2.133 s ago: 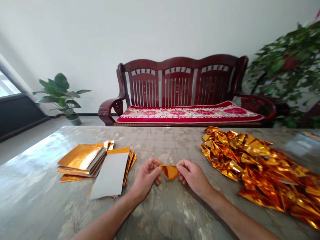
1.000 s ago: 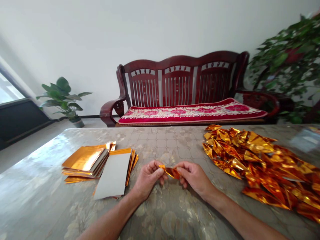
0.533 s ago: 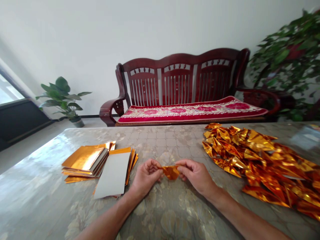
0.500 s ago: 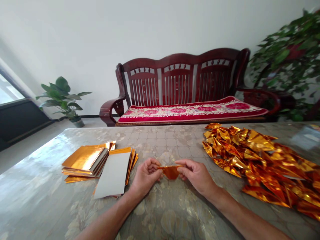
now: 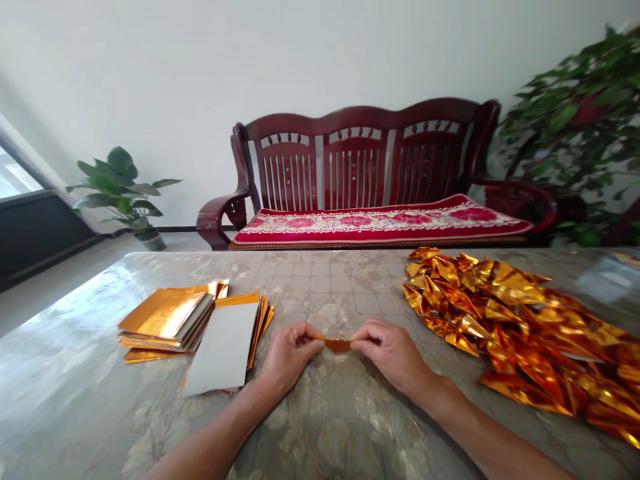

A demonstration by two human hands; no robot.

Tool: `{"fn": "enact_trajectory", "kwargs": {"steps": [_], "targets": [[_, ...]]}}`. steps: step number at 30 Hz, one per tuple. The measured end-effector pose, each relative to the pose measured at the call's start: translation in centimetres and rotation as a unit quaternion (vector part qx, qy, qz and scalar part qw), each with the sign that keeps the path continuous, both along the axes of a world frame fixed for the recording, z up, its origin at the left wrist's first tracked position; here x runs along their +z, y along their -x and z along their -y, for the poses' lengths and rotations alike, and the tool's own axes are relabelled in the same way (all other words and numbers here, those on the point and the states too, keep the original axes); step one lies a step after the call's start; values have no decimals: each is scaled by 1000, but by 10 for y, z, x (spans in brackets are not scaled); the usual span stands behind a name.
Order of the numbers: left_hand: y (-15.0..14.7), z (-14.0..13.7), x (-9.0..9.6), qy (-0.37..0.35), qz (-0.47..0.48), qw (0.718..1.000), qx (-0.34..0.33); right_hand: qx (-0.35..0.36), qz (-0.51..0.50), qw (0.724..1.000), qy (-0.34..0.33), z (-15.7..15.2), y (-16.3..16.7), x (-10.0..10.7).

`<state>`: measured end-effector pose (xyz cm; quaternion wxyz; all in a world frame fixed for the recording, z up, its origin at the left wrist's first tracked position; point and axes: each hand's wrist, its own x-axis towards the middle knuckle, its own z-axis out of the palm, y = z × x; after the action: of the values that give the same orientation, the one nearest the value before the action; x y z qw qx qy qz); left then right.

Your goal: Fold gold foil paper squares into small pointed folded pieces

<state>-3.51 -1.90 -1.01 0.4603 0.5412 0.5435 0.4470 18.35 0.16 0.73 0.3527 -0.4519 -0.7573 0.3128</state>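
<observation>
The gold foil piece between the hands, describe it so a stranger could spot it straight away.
Find the patterned table in front of the dark red wooden bench. Midway across, the left hand and right hand pinch a small folded gold foil piece by its ends. It alone is held, unlike the foil pile to the right.

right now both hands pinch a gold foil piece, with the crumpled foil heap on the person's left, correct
No, the head view shows the crumpled foil heap on the person's right; the left hand and right hand do pinch the gold foil piece.
</observation>
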Motion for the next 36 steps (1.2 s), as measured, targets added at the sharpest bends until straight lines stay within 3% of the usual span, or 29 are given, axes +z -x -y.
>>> {"fn": "enact_trajectory", "kwargs": {"steps": [10, 16, 23, 36], "targets": [[0, 1, -3, -61, -68, 996, 19, 32, 27, 999, -33, 1, -5, -4], [0, 3, -2, -82, -98, 992, 9, 70, 53, 989, -117, 4, -11, -4], [6, 9, 7, -238, -205, 945, -93, 101, 72, 967, -223, 1, -14, -8], [7, 6, 5, -268, -200, 933, -134, 154, 138, 927, -312, -2, -19, -9]]}}
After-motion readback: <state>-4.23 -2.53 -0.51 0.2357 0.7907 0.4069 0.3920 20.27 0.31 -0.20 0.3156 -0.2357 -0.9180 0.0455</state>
